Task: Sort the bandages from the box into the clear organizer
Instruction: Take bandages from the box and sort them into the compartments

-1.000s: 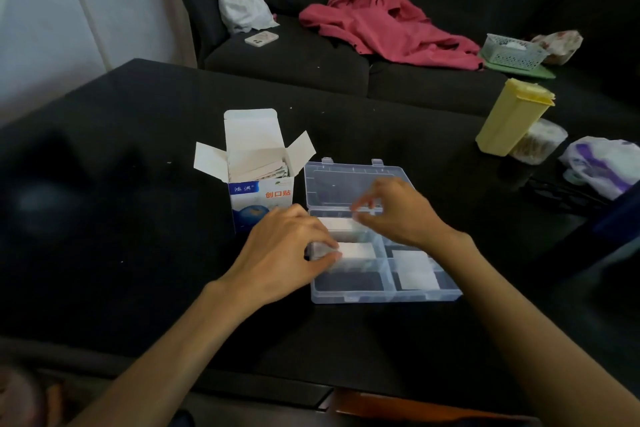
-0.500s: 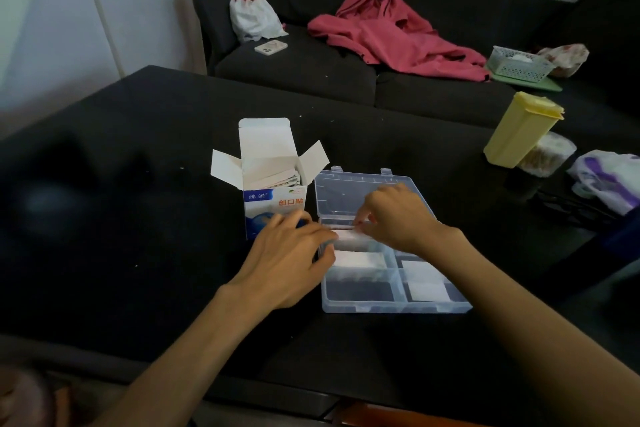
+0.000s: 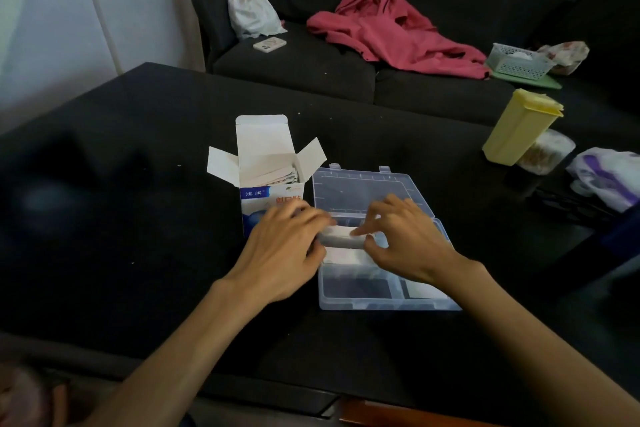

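A small stack of white bandages (image 3: 341, 235) sits over the far-left compartments of the clear organizer (image 3: 384, 302), pinched at its ends by both hands. The left hand (image 3: 284, 250) grips its left end with curled fingers; the right hand (image 3: 405, 239) holds the right end between thumb and fingertips (the blur makes the exact contact hard to judge). More bandages lie in two compartments. The open box (image 3: 268, 180) stands just left of the organizer on the dark surface (image 3: 138, 218).
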